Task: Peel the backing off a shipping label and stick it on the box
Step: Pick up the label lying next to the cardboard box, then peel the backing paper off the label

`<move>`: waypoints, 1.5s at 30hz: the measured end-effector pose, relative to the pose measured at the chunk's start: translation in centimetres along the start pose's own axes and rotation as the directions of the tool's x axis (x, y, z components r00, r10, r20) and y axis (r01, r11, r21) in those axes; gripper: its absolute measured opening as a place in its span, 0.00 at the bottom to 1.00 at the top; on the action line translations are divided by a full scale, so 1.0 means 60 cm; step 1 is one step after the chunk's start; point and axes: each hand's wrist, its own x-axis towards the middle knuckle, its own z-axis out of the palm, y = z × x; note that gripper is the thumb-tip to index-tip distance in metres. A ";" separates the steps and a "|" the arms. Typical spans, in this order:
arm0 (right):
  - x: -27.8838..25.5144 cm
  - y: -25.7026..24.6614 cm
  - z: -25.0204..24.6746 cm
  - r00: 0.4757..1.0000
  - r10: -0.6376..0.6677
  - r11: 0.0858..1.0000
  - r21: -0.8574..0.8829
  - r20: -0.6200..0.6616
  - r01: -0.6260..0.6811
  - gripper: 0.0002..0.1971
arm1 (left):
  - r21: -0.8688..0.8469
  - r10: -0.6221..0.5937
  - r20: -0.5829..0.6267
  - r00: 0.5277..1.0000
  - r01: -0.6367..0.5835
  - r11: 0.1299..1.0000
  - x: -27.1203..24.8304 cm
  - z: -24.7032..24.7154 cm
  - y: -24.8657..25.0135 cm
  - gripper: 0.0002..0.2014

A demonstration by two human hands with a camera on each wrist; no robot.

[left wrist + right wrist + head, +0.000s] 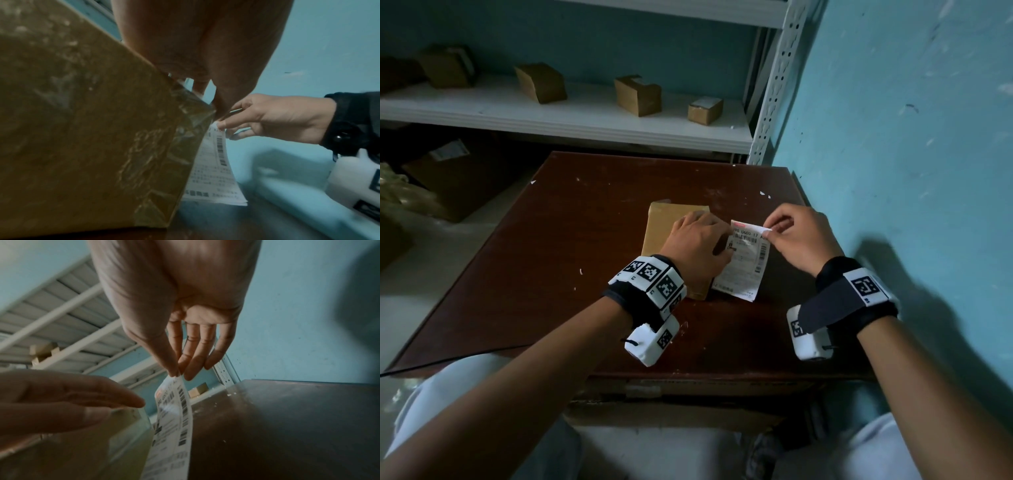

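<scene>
A brown cardboard box (667, 226) (82, 113) (82, 451) lies on the dark wooden table (551, 257). A white shipping label (744, 263) (213, 175) (174, 426) with barcodes stands along the box's right side, its lower edge near the table. My left hand (698, 240) (72, 402) lies flat on the box top with straight fingers, and its thumb side touches the label's left edge. My right hand (774, 229) (179, 373) (224, 125) pinches the label's upper right corner between thumb and fingertips, and that corner is curled up. The sticky side is hidden.
A turquoise wall (911, 154) runs close along the table's right edge. A white metal shelf (585, 116) behind the table carries several small cardboard boxes. Another carton (671, 407) sits under the table's front edge. Cartons lie on the floor (448, 178) at the left.
</scene>
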 end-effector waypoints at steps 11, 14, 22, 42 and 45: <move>-0.031 -0.079 -0.015 0.961 -0.170 0.925 0.300 -0.218 0.232 0.03 | -0.431 -0.035 -0.354 0.934 -0.130 0.893 -0.003 -0.046 0.020 0.06; -0.035 -0.104 -0.002 0.957 -0.194 0.882 0.389 -0.214 0.266 0.05 | -0.552 -0.098 -0.309 0.946 -0.095 0.828 -0.014 -0.064 0.019 0.08; -0.026 -0.120 0.044 0.970 -0.221 0.829 0.505 -0.099 0.240 0.07 | -0.647 -0.237 -0.163 0.958 0.078 0.759 -0.023 -0.070 -0.009 0.10; -0.023 -0.112 0.058 0.966 -0.257 0.820 0.527 -0.012 0.224 0.11 | -0.667 -0.257 -0.043 0.965 0.164 0.727 -0.037 -0.076 -0.016 0.06; -0.024 -0.112 0.057 0.966 -0.260 0.809 0.543 -0.015 0.226 0.11 | -0.678 -0.251 -0.042 0.967 0.157 0.718 -0.038 -0.079 -0.013 0.06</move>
